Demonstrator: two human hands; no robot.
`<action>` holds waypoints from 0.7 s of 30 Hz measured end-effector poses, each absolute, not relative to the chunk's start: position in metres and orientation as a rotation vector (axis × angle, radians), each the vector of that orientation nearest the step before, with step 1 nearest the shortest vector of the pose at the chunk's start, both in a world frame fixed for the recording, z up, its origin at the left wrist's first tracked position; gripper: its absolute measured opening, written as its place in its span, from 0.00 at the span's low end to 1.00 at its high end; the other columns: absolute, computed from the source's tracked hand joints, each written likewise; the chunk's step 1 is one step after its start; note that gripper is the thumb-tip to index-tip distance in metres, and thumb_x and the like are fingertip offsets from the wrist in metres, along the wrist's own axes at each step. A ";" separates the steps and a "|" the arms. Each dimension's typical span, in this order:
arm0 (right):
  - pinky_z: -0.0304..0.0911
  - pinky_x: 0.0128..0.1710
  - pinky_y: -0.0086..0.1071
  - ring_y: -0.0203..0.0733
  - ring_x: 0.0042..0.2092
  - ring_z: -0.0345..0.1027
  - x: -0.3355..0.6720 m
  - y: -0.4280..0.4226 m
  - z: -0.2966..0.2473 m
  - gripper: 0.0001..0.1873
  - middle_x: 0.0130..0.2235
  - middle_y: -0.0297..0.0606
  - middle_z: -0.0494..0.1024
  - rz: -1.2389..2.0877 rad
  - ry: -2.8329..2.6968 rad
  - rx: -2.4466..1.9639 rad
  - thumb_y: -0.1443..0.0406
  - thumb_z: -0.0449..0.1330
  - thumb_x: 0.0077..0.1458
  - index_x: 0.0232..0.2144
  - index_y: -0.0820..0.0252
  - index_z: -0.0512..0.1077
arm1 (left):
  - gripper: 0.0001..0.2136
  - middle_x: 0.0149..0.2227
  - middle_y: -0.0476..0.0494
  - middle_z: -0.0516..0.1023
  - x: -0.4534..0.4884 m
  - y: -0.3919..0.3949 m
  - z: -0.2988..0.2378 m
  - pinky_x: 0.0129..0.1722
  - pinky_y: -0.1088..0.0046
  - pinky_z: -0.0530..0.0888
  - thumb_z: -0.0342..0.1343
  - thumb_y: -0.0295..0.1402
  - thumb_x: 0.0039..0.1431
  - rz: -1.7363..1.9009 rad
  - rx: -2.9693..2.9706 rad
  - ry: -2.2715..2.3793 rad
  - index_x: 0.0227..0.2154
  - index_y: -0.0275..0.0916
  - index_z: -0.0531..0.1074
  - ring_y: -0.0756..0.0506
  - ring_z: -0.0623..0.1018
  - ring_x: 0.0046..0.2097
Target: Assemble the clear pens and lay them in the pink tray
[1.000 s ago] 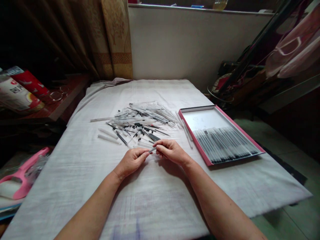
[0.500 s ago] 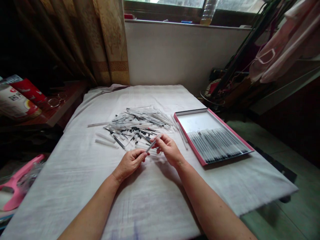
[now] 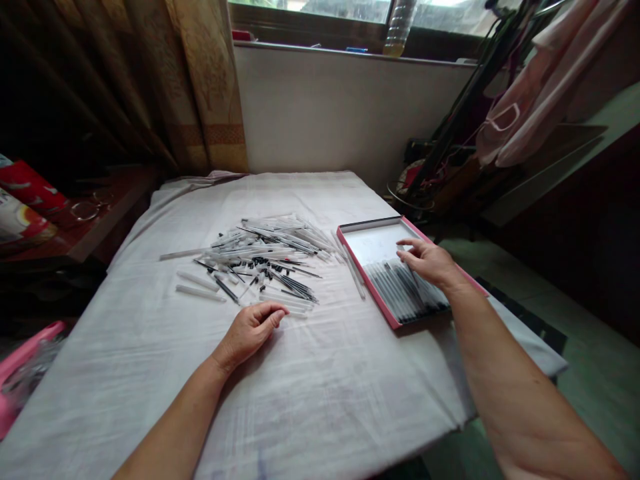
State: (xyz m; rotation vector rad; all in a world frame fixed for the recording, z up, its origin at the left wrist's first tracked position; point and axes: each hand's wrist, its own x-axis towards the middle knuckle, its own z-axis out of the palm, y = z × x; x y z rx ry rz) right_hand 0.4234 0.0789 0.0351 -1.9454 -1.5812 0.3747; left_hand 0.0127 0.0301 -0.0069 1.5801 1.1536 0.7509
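Observation:
My right hand (image 3: 429, 262) is over the shallow pink-edged box (image 3: 388, 303), thumb and fingers closed around a clear pen (image 3: 401, 248) of which only a small end shows. Beneath it, a row of clear pens with dark ends (image 3: 393, 287) lies side by side in the box's lower part. My left hand (image 3: 253, 328) rests on the white cloth with fingers curled and thumb against them; nothing shows in its grip. Just beyond it is a loose pile of clear pen barrels (image 3: 280, 243), dark refills (image 3: 297, 287) and small black caps (image 3: 260, 264).
A white cloth (image 3: 320, 387) covers the table. A few clear tubes (image 3: 356, 273) lie along the box's left side. To the left are a side table with glasses (image 3: 85, 211) and a pink plastic item (image 3: 20, 373). A curtain (image 3: 200, 100) and window wall stand behind.
My right hand has moved right, from beside my left hand to above the box, taking the pen away from it. My left hand stays near the pile. The view has shifted slightly right.

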 end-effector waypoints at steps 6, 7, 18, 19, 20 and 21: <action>0.62 0.34 0.34 0.44 0.32 0.72 0.413 0.071 0.019 0.21 0.33 0.41 0.81 0.203 -1.710 -2.124 0.57 0.58 0.52 0.46 0.56 0.78 | 0.15 0.23 0.50 0.71 0.012 0.030 -0.008 0.22 0.78 0.65 0.55 0.44 0.56 0.757 1.609 1.179 0.34 0.36 0.76 0.52 0.67 0.22; 0.63 0.35 0.34 0.45 0.33 0.73 0.412 0.070 0.018 0.21 0.34 0.42 0.82 0.187 -1.721 -2.145 0.57 0.58 0.53 0.47 0.56 0.78 | 0.15 0.23 0.50 0.71 0.012 0.030 -0.008 0.22 0.78 0.65 0.55 0.44 0.56 0.758 1.614 1.182 0.34 0.36 0.77 0.52 0.67 0.22; 0.66 0.41 0.36 0.50 0.44 0.75 0.404 0.072 0.032 0.20 0.43 0.44 0.82 0.030 -1.732 -2.237 0.61 0.53 0.57 0.48 0.57 0.77 | 0.15 0.23 0.51 0.71 0.012 0.030 -0.009 0.21 0.79 0.64 0.55 0.44 0.56 0.762 1.601 1.187 0.34 0.36 0.77 0.52 0.67 0.22; 0.66 0.40 0.35 0.49 0.43 0.76 0.399 0.074 0.036 0.19 0.43 0.44 0.82 0.029 -1.743 -2.230 0.61 0.54 0.57 0.48 0.57 0.77 | 0.16 0.23 0.51 0.70 0.012 0.030 -0.010 0.21 0.79 0.64 0.55 0.45 0.56 0.767 1.584 1.181 0.34 0.36 0.76 0.52 0.67 0.22; 0.66 0.40 0.34 0.48 0.43 0.76 0.393 0.077 0.039 0.19 0.42 0.43 0.82 0.032 -1.766 -2.213 0.61 0.54 0.57 0.48 0.57 0.77 | 0.16 0.22 0.51 0.69 0.012 0.030 -0.010 0.20 0.79 0.64 0.55 0.45 0.55 0.771 1.564 1.174 0.34 0.36 0.76 0.53 0.67 0.22; 0.66 0.40 0.34 0.47 0.42 0.76 0.386 0.080 0.043 0.19 0.41 0.42 0.82 0.035 -1.800 -2.186 0.61 0.54 0.57 0.47 0.57 0.77 | 0.16 0.22 0.51 0.69 0.011 0.031 -0.010 0.20 0.79 0.63 0.56 0.45 0.55 0.779 1.541 1.168 0.34 0.36 0.76 0.53 0.66 0.21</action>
